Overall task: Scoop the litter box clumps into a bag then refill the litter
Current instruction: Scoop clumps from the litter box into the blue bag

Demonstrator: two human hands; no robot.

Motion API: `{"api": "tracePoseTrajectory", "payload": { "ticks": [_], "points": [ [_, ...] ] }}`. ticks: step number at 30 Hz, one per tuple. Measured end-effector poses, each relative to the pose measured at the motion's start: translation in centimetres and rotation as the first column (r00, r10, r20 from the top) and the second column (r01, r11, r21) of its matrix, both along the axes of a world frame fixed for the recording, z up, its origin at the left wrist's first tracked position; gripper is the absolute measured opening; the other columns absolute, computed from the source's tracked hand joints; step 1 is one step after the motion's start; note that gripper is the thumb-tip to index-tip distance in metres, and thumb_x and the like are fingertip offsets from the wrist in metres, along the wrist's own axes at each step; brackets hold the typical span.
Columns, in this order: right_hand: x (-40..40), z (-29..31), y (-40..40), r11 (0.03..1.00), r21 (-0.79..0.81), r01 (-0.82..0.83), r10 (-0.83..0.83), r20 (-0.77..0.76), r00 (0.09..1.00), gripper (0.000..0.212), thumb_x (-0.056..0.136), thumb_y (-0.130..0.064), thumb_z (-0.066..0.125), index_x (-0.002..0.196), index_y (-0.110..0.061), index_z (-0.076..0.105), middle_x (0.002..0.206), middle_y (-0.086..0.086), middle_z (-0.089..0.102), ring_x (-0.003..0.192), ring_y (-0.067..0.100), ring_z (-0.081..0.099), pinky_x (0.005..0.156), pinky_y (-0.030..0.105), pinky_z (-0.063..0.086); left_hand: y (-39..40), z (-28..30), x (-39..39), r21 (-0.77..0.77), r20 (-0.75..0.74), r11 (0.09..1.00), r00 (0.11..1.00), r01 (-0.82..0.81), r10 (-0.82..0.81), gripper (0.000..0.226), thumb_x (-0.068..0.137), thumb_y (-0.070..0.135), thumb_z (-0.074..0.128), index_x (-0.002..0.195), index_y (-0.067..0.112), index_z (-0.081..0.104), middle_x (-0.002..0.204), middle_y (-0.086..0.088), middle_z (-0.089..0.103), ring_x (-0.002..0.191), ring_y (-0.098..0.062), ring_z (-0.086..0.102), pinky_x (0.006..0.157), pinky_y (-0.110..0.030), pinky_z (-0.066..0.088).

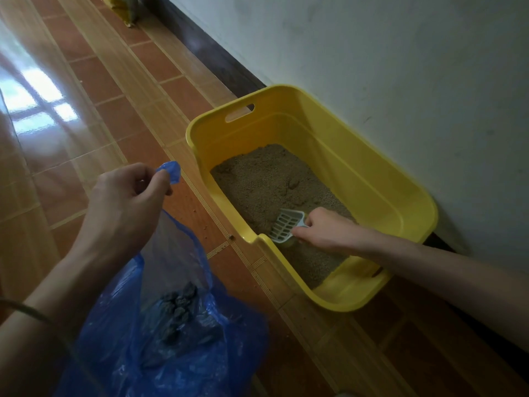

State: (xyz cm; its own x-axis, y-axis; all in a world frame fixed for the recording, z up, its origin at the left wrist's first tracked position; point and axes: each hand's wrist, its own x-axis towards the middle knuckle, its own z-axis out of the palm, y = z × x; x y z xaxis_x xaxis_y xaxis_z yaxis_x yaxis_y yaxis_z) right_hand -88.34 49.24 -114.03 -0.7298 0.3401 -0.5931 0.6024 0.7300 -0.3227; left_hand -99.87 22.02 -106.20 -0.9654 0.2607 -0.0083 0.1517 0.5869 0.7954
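Head view. A yellow litter box (372,179) stands on a brown tiled floor (94,90), its long side set against a white wall (400,67). A slot handle is cut into its far end wall, and its near left rim dips into a low entry. Tan litter (257,179) covers the bottom, uneven and pitted. The right hand (323,229) reaches into the near part of the box with fingers curled round the handle of a white slotted scoop (286,224); the scoop's blade lies on the litter, pointing toward the far end, close to the low entry. The left hand (126,196), left of the box and above the floor, pinches an edge of a blue plastic bag (183,325) between thumb and fingers, lifting that edge so the bag's mouth stands open beneath the forearm. Dark grey clumps (179,303) lie together at the bottom of the bag, seen through the thin plastic. A few loose grains dot the tiles between bag and box. At the top edge, against the wall's dark skirting, lies a yellow sack (126,10), only partly in view.
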Motion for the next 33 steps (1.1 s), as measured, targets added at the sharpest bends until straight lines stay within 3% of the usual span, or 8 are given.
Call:
{"api": "tracePoseTrajectory", "payload": {
  "ticks": [3, 5, 8, 16, 21, 25, 33],
  "points": [
    [-0.8, -0.6, -0.1, 1.000, -0.013, 0.003, -0.004, -0.027, 1.000, 0.029, 0.097, -0.041, 0.059, 0.082, -0.017, 0.064, 0.064, -0.004, 0.053, 0.051, 0.011, 0.044, 0.043, 0.025, 0.030, 0.1, 0.1, 0.0, 0.005, -0.001, 1.000, 1.000, 0.003, -0.003, 0.033, 0.106, 0.024, 0.056, 0.081, 0.007, 0.070, 0.048, 0.010, 0.045, 0.033, -0.001, 0.042, 0.050, -0.024, 0.026],
    [-0.8, -1.1, 0.0, 0.998, -0.054, 0.012, -0.015, -0.044, 0.999, 0.031, 0.097, -0.041, 0.059, 0.080, -0.016, 0.066, 0.060, -0.005, 0.051, 0.048, 0.010, 0.041, 0.042, 0.025, 0.028, 0.2, 0.0, 0.0, -0.001, 0.002, 1.000, 1.000, 0.009, -0.009, 0.033, 0.106, 0.025, 0.056, 0.081, 0.008, 0.071, 0.044, 0.008, 0.046, 0.034, -0.002, 0.040, 0.050, -0.024, 0.026],
    [-0.5, -2.3, 0.0, 0.982, -0.176, 0.067, -0.082, -0.078, 0.994, 0.034, 0.099, -0.042, 0.057, 0.080, -0.016, 0.069, 0.062, -0.004, 0.053, 0.047, 0.010, 0.039, 0.044, 0.026, 0.026, 0.3, 0.0, -0.1, -0.007, 0.012, 1.000, 1.000, 0.019, -0.019, 0.034, 0.106, 0.024, 0.055, 0.080, 0.008, 0.069, 0.042, 0.020, 0.052, 0.034, -0.003, 0.041, 0.042, -0.022, 0.027],
    [-0.7, -4.0, -0.5, 0.930, -0.331, 0.163, -0.216, -0.131, 0.967, 0.039, 0.097, -0.046, 0.057, 0.091, -0.012, 0.073, 0.073, -0.001, 0.062, 0.071, 0.015, 0.057, 0.067, 0.036, 0.044, 0.5, -0.3, -0.4, 0.018, 0.019, 1.000, 1.000, 0.004, -0.005, 0.035, 0.106, 0.026, 0.055, 0.079, 0.008, 0.069, 0.038, 0.016, 0.047, 0.033, -0.007, 0.036, 0.048, -0.025, 0.025],
    [-0.8, -3.6, -0.6, 0.922, -0.359, 0.147, -0.237, -0.222, 0.946, 0.041, 0.099, -0.044, 0.055, 0.092, -0.007, 0.071, 0.069, 0.000, 0.058, 0.062, 0.014, 0.050, 0.059, 0.034, 0.038, 0.6, -0.5, -0.7, 0.024, -0.003, 1.000, 1.000, -0.011, 0.011, 0.035, 0.105, 0.024, 0.057, 0.076, 0.008, 0.068, 0.037, 0.013, 0.042, 0.035, -0.007, 0.035, 0.038, -0.015, 0.024],
    [-0.9, -2.9, -0.8, 0.938, -0.329, 0.112, -0.222, -0.320, 0.921, 0.038, 0.101, -0.044, 0.053, 0.084, -0.013, 0.065, 0.062, -0.005, 0.055, 0.047, 0.004, 0.045, 0.046, 0.023, 0.034, 0.6, -0.4, -0.8, 0.014, -0.015, 1.000, 1.000, -0.004, 0.005, 0.034, 0.105, 0.025, 0.057, 0.076, 0.010, 0.069, 0.042, 0.008, 0.042, 0.036, -0.007, 0.035, 0.043, -0.021, 0.027],
    [-1.0, -2.7, -0.7, 0.935, -0.352, 0.048, -0.204, -0.419, 0.885, 0.035, 0.101, -0.045, 0.053, 0.092, -0.014, 0.068, 0.068, 0.004, 0.058, 0.057, 0.010, 0.050, 0.052, 0.031, 0.040, 0.5, -0.3, -0.6, 0.019, -0.010, 1.000, 1.000, -0.006, 0.007, 0.034, 0.104, 0.025, 0.058, 0.075, 0.011, 0.069, 0.041, 0.010, 0.042, 0.037, -0.004, 0.038, 0.039, -0.015, 0.028]
  ]
}}
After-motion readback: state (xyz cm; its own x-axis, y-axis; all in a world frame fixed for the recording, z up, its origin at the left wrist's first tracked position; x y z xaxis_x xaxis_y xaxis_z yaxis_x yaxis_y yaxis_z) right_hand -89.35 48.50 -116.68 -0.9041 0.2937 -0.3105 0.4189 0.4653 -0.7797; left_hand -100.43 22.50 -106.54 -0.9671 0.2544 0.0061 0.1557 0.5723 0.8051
